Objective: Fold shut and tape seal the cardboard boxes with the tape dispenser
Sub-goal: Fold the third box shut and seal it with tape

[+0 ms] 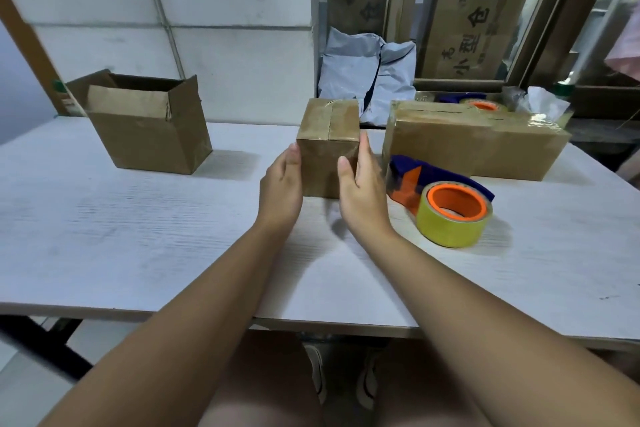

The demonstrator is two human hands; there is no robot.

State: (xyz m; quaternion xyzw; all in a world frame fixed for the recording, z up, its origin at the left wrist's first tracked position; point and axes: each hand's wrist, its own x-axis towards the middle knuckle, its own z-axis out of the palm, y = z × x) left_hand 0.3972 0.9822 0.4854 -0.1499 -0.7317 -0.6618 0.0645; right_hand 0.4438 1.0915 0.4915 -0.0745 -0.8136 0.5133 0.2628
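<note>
The table (pixel 138 236) is white with faint grey streaks like wood grain. All three boxes are plain brown: the small box (pixel 327 149) carries a glossy tan strip across its top, the open box (pixel 149 135) is darker brown inside, and the long box (pixel 474 146) shines with clear film. The tape dispenser (pixel 415 180) is dark blue and orange; its tape roll (pixel 450 225) is mustard yellow around an orange core. Behind, the wall (pixel 207 10) is white tile with grey seams, the bags (pixel 367 80) are pale blue-grey, and a brown cardboard sheet (pixel 478 10) bears black characters.
</note>
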